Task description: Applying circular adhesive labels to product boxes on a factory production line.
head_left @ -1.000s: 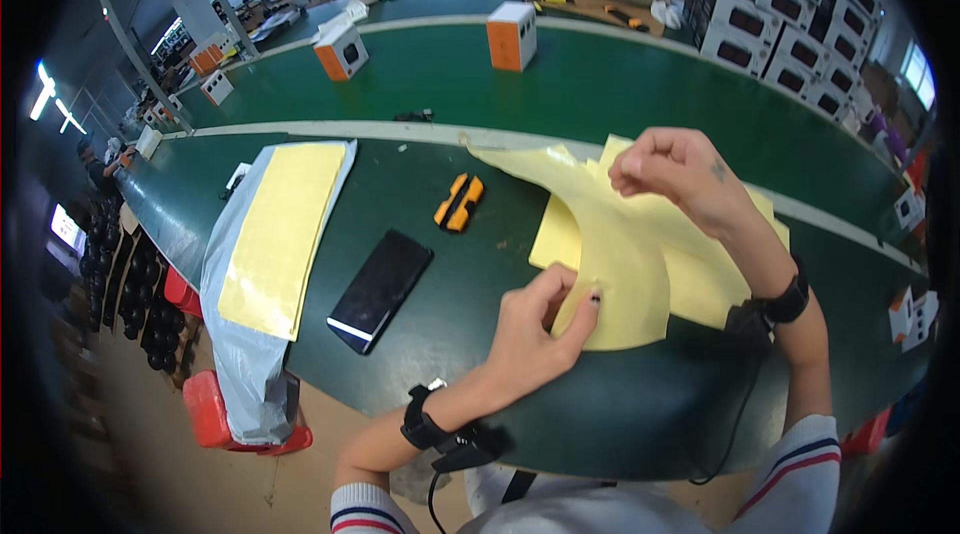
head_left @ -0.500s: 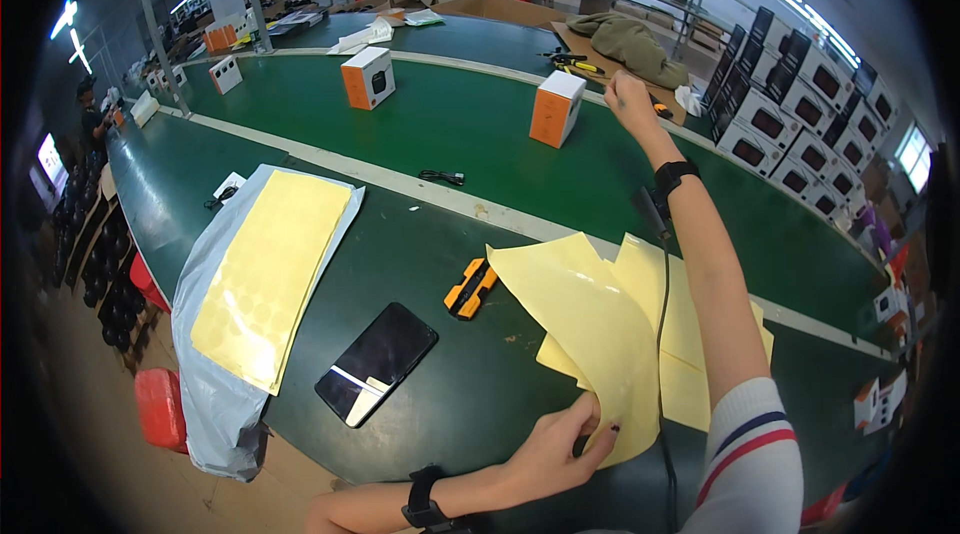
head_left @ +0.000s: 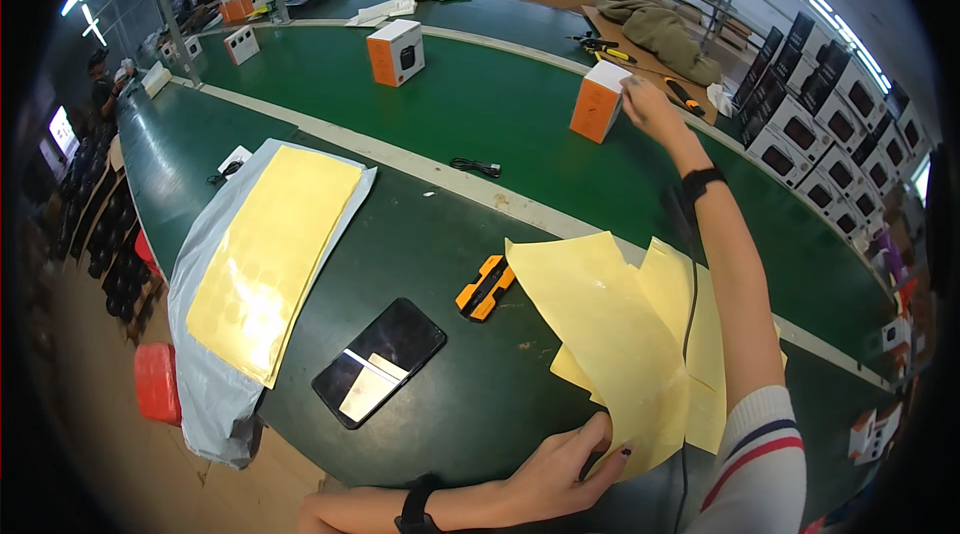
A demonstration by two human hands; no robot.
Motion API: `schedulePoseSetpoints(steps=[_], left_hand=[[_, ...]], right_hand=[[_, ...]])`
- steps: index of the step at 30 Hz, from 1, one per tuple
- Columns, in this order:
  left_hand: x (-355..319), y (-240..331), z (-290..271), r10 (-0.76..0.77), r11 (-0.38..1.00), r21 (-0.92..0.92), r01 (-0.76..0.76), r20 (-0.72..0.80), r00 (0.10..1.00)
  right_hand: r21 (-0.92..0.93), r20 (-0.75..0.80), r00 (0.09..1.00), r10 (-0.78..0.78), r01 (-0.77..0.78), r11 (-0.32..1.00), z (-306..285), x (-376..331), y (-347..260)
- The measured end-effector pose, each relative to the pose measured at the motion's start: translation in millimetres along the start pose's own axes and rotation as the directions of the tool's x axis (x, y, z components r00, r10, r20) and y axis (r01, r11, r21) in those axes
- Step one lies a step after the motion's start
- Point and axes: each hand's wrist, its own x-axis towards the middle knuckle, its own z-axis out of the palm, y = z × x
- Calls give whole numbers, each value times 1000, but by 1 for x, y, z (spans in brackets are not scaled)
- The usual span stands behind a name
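Observation:
My left hand (head_left: 565, 464), at the lower middle, is closed on the near edge of a yellow sheet (head_left: 610, 334), thumb and fingers pinching it. The sheet bows up over more yellow sheets (head_left: 680, 299) on the dark green table. My right hand (head_left: 655, 114) reaches far forward to an orange and white box (head_left: 600, 104) on the green belt. Its fingers are bent together against the box's upper right edge; what they hold, if anything, is hidden. A dark cable (head_left: 692, 334) hangs down beside my right forearm, across the sheets.
A phone (head_left: 380, 364) and an orange and black tool (head_left: 486, 288) lie left of the sheets. A stack of yellow round-sticker sheets (head_left: 275, 254) rests on a grey plastic bag (head_left: 205, 414). Another box (head_left: 397, 54) and a short cable (head_left: 475, 167) are farther off. Boxes (head_left: 815, 134) are piled at right.
My right hand has come down to the box's upper right edge, from beside and above it. The left hand keeps its pinch on the yellow sheet. The whole view has shifted slightly.

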Motion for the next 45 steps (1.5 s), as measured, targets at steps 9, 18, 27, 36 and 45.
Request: schedulePoseSetpoints(steps=[9, 18, 27, 36, 45], left_hand=[[0, -12, -1, -5, 999, 37, 5, -9, 1000], [5, -28, -3, -65, 952, 297, 69, -24, 998], [19, -79, 6, 117, 973, 206, -103, -56, 992], [28, -64, -9, -318, 926, -192, 324, 65, 946], [28, -49, -28, -358, 642, -641, 421, 235, 904]], right_hand=[[510, 106, 872, 479, -461, 726, 43, -54, -87], [495, 170, 974, -150, 48, 867, 67, 24, -187], [601, -26, 984, 177, -126, 789, -68, 75, -193], [588, -155, 983, -99, 172, 790, -197, 5, -285], [612, -124, 870, -478, 446, 653, -245, 14, -364]])
